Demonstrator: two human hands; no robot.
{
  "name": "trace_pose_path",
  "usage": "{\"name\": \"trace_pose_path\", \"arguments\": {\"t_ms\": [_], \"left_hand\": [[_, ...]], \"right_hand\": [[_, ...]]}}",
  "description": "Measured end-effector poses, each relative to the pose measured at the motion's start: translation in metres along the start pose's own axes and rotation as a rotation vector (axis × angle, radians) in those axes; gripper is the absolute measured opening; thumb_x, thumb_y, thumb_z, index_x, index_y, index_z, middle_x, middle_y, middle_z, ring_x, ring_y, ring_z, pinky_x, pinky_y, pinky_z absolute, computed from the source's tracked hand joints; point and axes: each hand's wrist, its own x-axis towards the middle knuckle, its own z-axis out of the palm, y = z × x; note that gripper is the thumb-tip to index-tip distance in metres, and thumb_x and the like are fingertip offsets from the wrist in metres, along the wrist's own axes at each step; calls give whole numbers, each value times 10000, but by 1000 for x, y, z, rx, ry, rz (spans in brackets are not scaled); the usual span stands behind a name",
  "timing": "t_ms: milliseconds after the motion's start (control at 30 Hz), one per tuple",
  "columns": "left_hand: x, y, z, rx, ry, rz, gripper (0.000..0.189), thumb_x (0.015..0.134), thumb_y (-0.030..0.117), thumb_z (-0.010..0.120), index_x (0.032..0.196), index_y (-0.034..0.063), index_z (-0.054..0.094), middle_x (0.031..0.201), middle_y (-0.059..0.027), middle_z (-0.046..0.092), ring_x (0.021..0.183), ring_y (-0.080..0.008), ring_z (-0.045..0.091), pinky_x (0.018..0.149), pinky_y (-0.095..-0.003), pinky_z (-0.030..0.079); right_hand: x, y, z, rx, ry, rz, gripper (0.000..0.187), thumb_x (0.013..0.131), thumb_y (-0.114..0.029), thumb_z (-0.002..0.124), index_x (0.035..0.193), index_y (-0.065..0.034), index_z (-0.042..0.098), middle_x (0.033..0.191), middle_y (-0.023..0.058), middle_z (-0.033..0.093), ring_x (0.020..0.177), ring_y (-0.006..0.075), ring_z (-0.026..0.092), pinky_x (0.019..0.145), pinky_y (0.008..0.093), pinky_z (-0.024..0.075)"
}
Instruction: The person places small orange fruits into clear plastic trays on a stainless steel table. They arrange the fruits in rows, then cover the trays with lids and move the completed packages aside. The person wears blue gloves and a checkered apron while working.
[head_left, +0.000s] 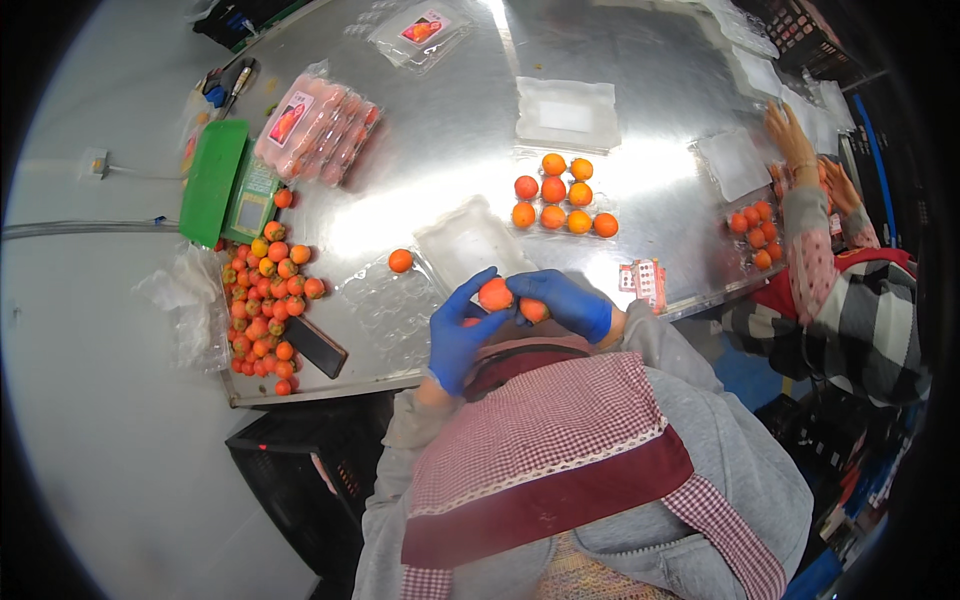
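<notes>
Blue gloves cover both of my hands, held close together at the table's near edge. My left hand (463, 324) grips an orange-red persimmon (495, 295), and part of another shows in its palm. In my right hand (564, 301) is a persimmon (534, 310), its lower side towards me. Just beyond my hands lies an open clear plastic clamshell box with a white liner (469, 244) and a moulded half (390, 307). One loose persimmon (400, 260) rests by it. Farther right, several persimmons (553, 190) sit in rows in another open clamshell (566, 112).
A heap of persimmons (266, 300) covers the table's left end, beside a phone (316, 346) and a green-lidded box (214, 184). Packed clamshells (319, 127) are stacked behind. Labels (643, 281) lie at right. A co-worker's hands (791, 142) work near a filled tray (756, 234).
</notes>
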Motion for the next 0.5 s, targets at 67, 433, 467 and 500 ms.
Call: {"name": "trace_pose_path", "arguments": {"t_ms": [67,433,467,500], "left_hand": [[-1,1,-1,36,11,-29,584,863,54,732,1423,76,567,896,18,630,716,-31,520,650,-197,436],[-3,-2,-5,15,-31,-6,522,941,111,676,1444,71,541,1059,-22,653,799,-55,551,704,-217,476],[-3,-2,-5,45,-26,2,508,953,129,666,1442,69,542,1094,-34,652,813,-64,558,715,-224,485],[-2,-3,-4,76,-20,10,495,964,147,655,1440,68,543,1129,-45,650,828,-73,566,726,-231,495]], "right_hand": [[-1,-5,-2,0,12,72,460,1017,-448,541,1023,-16,699,831,27,642,750,100,576,723,237,476],[-5,-5,2,-39,35,33,427,1009,-416,567,1007,-14,713,858,45,667,779,108,603,738,242,488],[-5,-4,2,-53,22,10,416,1008,-404,573,1018,-12,713,868,47,673,790,110,609,747,244,492],[-4,-3,3,-40,22,14,402,1008,-390,578,1030,-11,712,881,48,677,801,109,613,753,246,494]]}}
